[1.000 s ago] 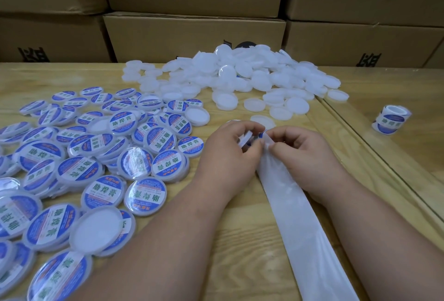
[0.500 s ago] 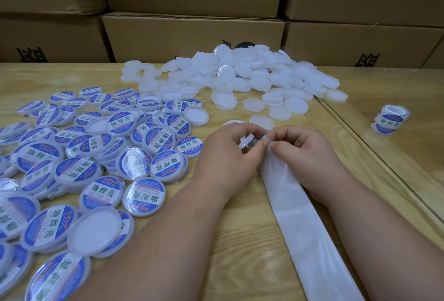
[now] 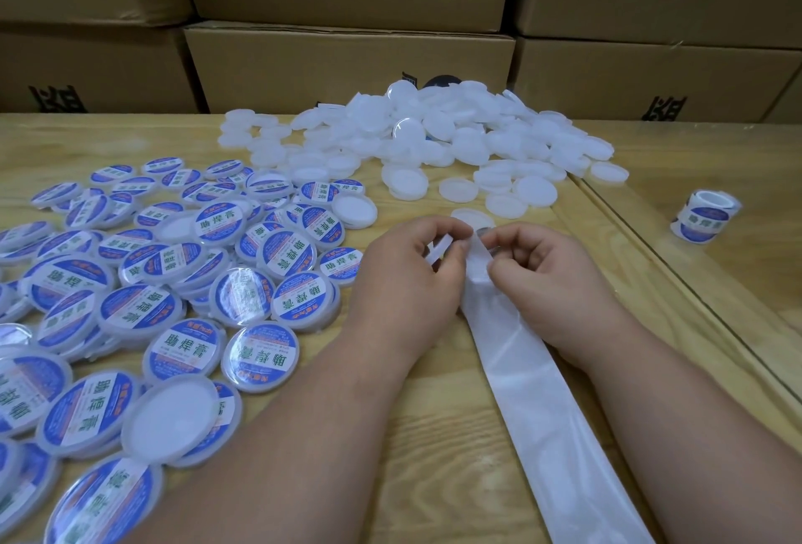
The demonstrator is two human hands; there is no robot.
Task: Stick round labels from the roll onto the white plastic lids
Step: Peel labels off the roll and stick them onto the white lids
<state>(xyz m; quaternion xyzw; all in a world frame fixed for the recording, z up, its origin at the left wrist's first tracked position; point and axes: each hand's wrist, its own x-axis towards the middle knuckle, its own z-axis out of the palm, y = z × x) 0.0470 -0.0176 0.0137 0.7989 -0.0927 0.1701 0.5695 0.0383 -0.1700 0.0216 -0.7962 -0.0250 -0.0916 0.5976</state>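
Since the earlier frame little has shifted: left hand (image 3: 405, 272) still pinches a lid (image 3: 440, 249) edge-on, right hand (image 3: 549, 279) pinches the liner (image 3: 520, 374) trailing near; a label lifted crooked could crease or land off-centre, though the fingers hide it.

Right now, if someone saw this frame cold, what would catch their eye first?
Probably the spread of blue-labelled lids covering the left of the wooden table, and the heap of plain white lids at the back in front of stacked cardboard boxes. In the middle, the left hand and right hand pinch the end of a long white backing strip; a label roll stands far right.
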